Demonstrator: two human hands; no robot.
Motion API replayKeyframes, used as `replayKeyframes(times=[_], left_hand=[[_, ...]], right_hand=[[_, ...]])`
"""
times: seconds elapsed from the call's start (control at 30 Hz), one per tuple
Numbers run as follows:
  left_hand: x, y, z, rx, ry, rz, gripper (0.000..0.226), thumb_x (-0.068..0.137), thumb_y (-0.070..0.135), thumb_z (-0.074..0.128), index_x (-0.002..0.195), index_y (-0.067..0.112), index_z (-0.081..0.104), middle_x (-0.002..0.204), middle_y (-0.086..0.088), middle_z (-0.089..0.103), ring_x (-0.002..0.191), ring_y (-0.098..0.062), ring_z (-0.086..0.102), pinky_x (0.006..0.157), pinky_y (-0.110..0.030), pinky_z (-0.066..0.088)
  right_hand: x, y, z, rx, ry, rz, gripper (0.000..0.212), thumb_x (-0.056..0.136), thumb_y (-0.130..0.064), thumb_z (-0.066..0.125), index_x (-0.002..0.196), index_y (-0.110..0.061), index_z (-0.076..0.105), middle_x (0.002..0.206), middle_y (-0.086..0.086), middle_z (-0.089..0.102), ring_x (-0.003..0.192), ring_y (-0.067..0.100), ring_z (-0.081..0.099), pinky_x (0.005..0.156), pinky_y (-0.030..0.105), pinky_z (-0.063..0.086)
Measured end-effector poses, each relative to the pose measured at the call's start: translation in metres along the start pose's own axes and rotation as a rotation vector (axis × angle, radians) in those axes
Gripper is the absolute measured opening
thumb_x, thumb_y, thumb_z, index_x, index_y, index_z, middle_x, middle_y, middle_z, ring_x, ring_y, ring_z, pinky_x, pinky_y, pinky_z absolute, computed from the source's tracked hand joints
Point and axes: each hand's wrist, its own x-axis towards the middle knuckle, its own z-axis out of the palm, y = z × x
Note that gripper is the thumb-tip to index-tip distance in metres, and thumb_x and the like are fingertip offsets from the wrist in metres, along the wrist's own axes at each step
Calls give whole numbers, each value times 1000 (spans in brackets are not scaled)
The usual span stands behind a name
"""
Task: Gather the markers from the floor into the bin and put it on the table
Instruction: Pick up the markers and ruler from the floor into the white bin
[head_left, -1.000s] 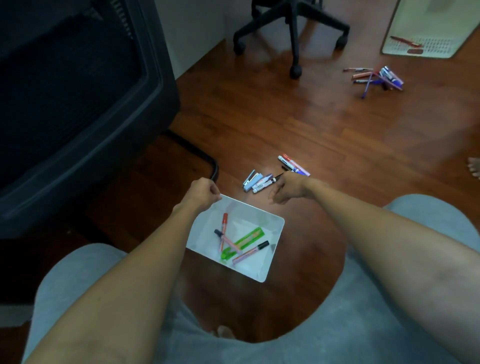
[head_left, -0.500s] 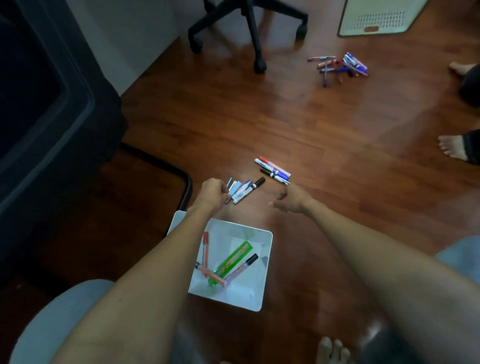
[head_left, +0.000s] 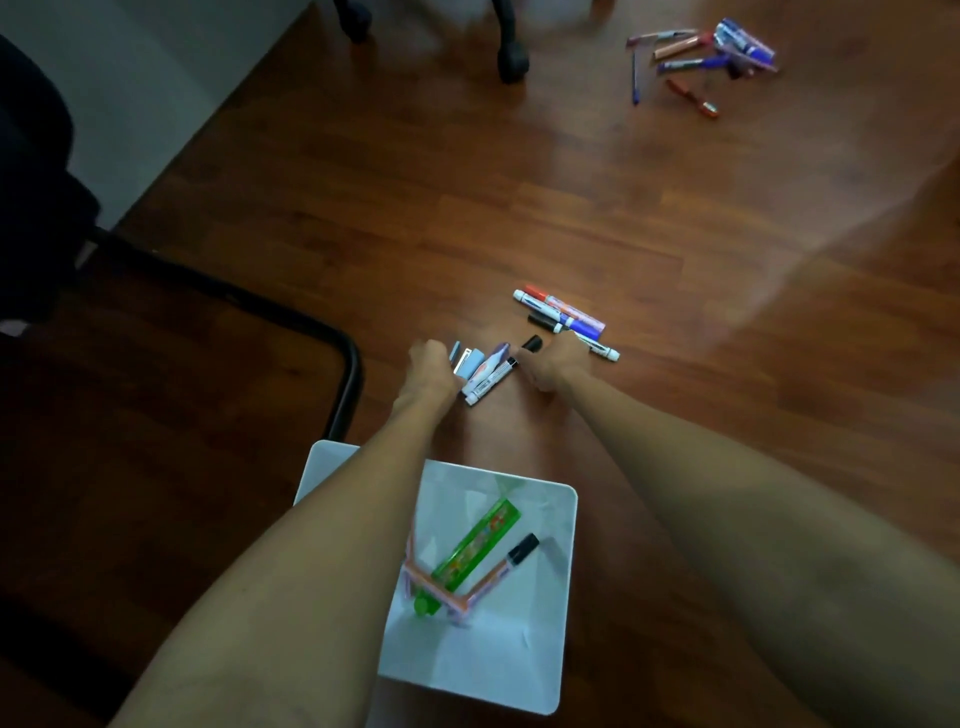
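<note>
Wooden floor (head_left: 363, 208) carries the near markers (head_left: 488, 371) between both grips: left hand (head_left: 431, 366) curled against them, right hand (head_left: 553, 364) pinching a black cap. Best scoop them together, then drop into the bin (head_left: 550, 639) behind the wrists.

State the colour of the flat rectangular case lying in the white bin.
Bright green flat case, printed pattern on top; head view shows it.

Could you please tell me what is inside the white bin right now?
The white bin holds a green marker, a black-capped marker and orange-pink ones; the left forearm covers its left part.
</note>
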Motion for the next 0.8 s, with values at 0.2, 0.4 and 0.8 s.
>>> replayKeyframes(times=[0.2,0.4,0.8], left_hand=[[3,-1,13,12,33,3,37,80,16,74,112,-1,67,124,-23,57,116,-38,58,90,-41,49],[-14,4,4,37,41,23,39,80,16,76,113,-1,63,119,-21,63,107,-38,63,78,-37,49],[-98,5,-80,-67,201,7,39,80,16,78,113,0,63,119,-19,63,104,-34,67,86,-42,59]], right_hand=[[8,2,13,91,77,99,51,76,-43,72,108,-4,63,118,15,66,111,30,62,79,32,47],[-4,5,6,84,46,92,33,76,-38,71,82,-10,57,106,15,67,105,29,64,72,31,45],[-77,-63,-54,174,-60,-101,36,70,-23,74,55,-15,43,55,4,43,44,16,39,36,22,33]])
